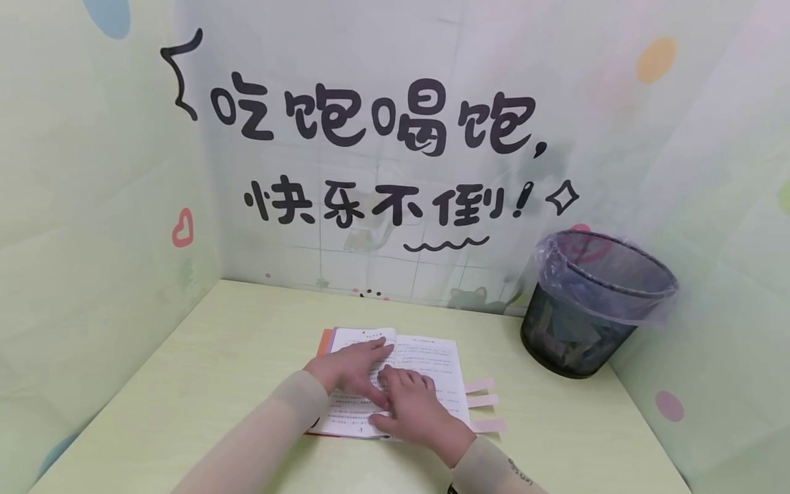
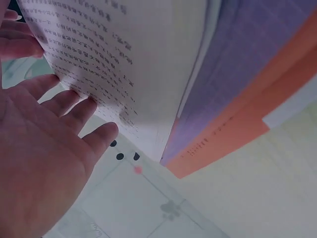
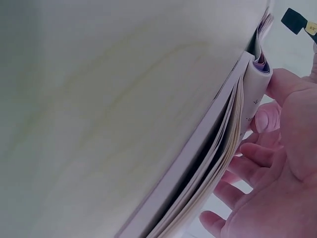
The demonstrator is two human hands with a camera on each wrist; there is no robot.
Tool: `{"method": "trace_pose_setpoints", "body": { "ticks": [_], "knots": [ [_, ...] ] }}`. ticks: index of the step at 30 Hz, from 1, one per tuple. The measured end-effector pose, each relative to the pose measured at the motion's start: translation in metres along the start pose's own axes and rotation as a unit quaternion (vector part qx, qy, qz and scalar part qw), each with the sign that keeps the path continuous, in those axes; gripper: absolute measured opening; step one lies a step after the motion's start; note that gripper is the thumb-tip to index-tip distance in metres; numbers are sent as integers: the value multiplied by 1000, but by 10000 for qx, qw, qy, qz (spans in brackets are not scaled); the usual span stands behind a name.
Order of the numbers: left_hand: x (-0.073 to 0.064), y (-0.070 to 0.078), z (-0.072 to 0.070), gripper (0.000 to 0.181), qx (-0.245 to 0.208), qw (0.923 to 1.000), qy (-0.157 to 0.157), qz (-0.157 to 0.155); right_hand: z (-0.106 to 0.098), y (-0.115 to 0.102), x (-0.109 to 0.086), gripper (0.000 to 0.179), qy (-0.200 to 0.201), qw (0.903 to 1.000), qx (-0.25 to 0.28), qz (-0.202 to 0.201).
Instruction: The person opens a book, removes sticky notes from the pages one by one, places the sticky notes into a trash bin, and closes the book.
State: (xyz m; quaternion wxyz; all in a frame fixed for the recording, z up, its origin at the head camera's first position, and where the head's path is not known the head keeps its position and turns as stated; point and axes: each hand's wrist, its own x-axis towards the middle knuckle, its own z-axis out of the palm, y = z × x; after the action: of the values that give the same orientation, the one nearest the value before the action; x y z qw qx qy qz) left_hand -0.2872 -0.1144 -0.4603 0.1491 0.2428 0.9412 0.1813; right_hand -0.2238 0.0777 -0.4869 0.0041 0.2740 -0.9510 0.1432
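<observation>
A book (image 1: 441, 363) lies spread on the table, printed pages facing up. Orange (image 2: 223, 141) and purple (image 2: 237, 84) sheets show under its left page in the left wrist view. Across that left page reaches my left hand (image 1: 353, 370), palm down, its fingers extended toward the middle fold. My right hand (image 1: 418, 408) rests on the pages near the fold, fingers gently bent and thumb spread to the left. The left thumb and right fingers come close together there. In the right wrist view, the stacked page edges (image 3: 210, 171) run beside the right hand.
Several pink tabs (image 1: 483, 401) stick out from the book's right edge. A dark mesh bin (image 1: 561, 336) with a clear plastic liner (image 1: 642, 309) stands at the table's back right. Lettered wall sheets enclose the pale yellow table (image 1: 179, 363) behind and at both sides.
</observation>
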Motion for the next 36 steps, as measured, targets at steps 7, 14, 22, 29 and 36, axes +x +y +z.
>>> {"method": "trace_pose_setpoints", "body": {
  "ticks": [7,14,22,29,36],
  "knots": [
    [0,4,0,113,-70,9999,44,-110,-8,4,1,72,-135,9998,-69,-113],
    [0,8,0,112,42,9997,-2,-226,-20,24,0,54,-123,9997,191,53],
    [0,11,0,116,18,9990,-55,-435,-41,58,4,44,315,9901,30,1370],
    [-1,11,2,116,5,9990,-28,-455,-50,88,1,50,2,9704,-321,2393],
    [0,8,3,117,20,9990,-51,-449,-41,101,1,57,-374,9619,-363,2682]
  ]
}}
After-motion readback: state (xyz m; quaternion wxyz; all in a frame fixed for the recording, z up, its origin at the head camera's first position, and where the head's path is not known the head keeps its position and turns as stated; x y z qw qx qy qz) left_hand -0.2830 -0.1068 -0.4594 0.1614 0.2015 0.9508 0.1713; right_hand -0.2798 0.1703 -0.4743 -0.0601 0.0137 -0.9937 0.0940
